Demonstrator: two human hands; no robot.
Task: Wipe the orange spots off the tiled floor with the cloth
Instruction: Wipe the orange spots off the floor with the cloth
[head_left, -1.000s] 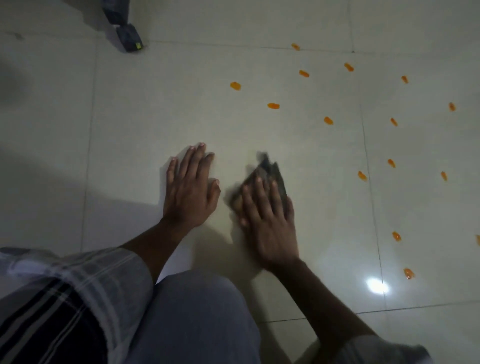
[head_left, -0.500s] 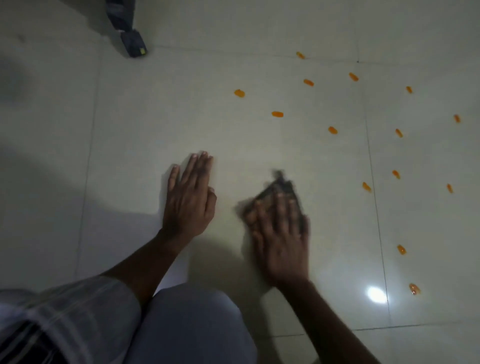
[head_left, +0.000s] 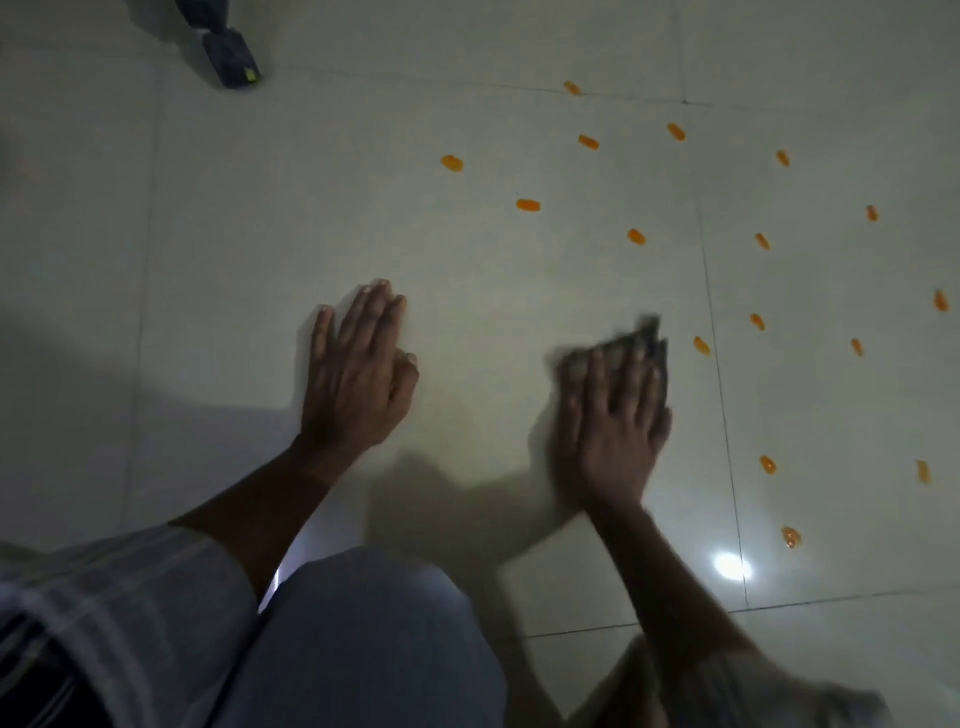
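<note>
My right hand (head_left: 615, 415) lies flat on a dark cloth (head_left: 631, 340), pressing it to the pale tiled floor (head_left: 260, 234); only the cloth's far edge shows past my fingertips, and it is motion-blurred. My left hand (head_left: 356, 374) rests palm down on the floor to the left, fingers together, holding nothing. Several orange spots lie scattered ahead and to the right. The nearest orange spot (head_left: 702, 345) sits just right of the cloth, apart from it. Others include an orange spot (head_left: 528, 206) farther ahead and an orange spot (head_left: 768, 464) to the right of my wrist.
A dark furniture foot with a yellow mark (head_left: 234, 65) stands at the top left. My bent knee in grey trousers (head_left: 363, 639) fills the bottom centre. A bright light reflection (head_left: 731, 566) glares on the tile at lower right. Grout lines cross the floor.
My right hand has slid the cloth to the right, toward the nearest orange spot. My left hand has stayed planted on the floor.
</note>
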